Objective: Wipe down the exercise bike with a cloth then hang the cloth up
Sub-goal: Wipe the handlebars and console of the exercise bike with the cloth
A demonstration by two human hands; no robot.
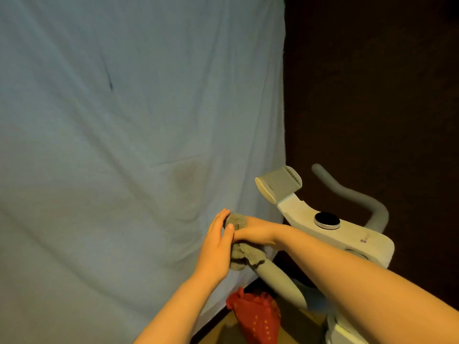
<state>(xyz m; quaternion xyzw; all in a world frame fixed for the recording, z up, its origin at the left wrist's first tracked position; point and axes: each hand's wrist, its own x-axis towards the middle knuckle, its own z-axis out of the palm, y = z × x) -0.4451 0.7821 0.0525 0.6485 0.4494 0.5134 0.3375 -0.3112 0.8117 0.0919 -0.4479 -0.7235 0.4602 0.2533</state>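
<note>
Right hand (pixel 250 230) reaches across from the right, fingers curled over the cloth (pixel 244 255) and gripping it against the end of the left handlebar (pixel 280 281). The fingertips are hidden by the cloth and the other hand, so how tightly they close cannot be told. Left hand (pixel 218 247) lies with straight fingers flat against the left side of the cloth bundle, thumb on top and touching the right hand; it presses, it does not grip.

Cloth: grey-green, bunched around the grip end of the handlebar, with a ragged edge hanging just below the right wrist.

Bike (pixel 357 237): white console body just right of the hands, with a round dark knob (pixel 326 219) on top. A grey tablet rest (pixel 278 183) rises behind the knob. Right handlebar (pixel 352 192) curves up and back on the far side.

Behind the hands hangs a pale blue sheet (pixel 124 145). A red bag (pixel 255 316) sits on the floor below the left handlebar.
</note>
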